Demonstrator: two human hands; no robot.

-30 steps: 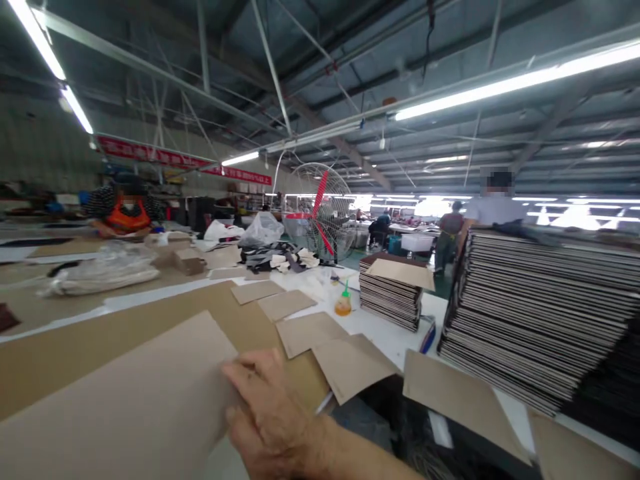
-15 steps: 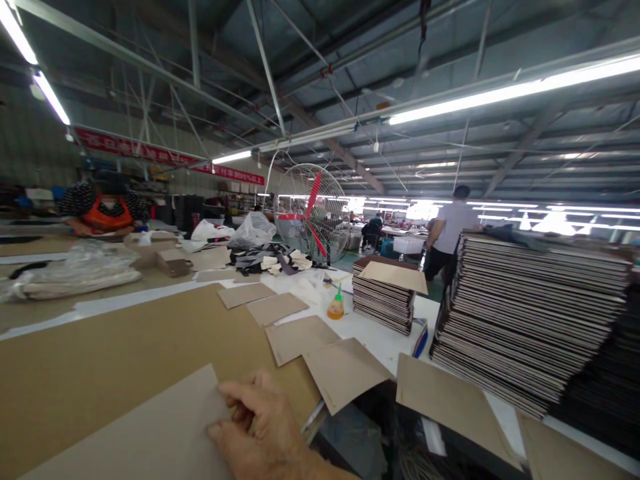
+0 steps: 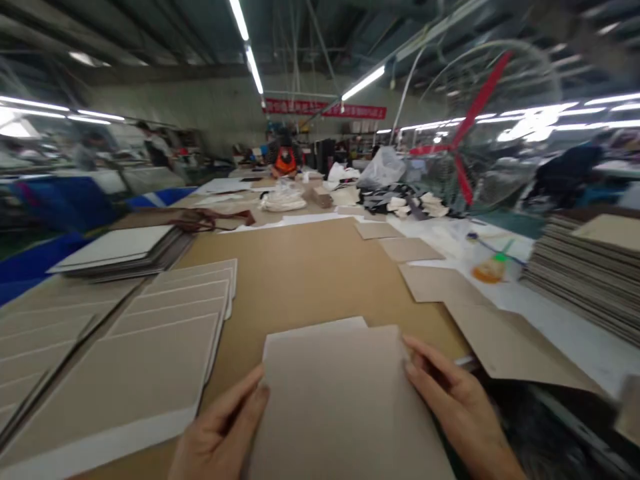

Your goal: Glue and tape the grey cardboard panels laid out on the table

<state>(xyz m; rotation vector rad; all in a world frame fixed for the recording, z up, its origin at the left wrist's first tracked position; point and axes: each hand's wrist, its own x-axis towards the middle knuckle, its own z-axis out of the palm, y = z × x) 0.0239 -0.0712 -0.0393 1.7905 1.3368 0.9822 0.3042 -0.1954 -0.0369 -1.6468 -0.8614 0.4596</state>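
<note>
A beige rectangular sheet lies in front of me at the near edge of the table; whether it is leather or card I cannot tell. My left hand pinches its left edge between thumb and fingers. On the opposite side, my right hand grips the right edge near the far corner. Behind the sheet's far edge shows the strip of a white-edged piece, mostly covered. Brown board spreads beneath and beyond my hands.
Overlapping beige panels lie in rows at left, near a stack of white-topped boards. Single beige sheets fan along the right edge. Beyond them stand a green-tipped bottle, a stack of panels and a red-bladed fan. A person sits far across.
The view has swung left. My left hand has come into view on the beige sheet's left edge. The sheet now lies straight in front of me, with my right hand still at its right edge.
</note>
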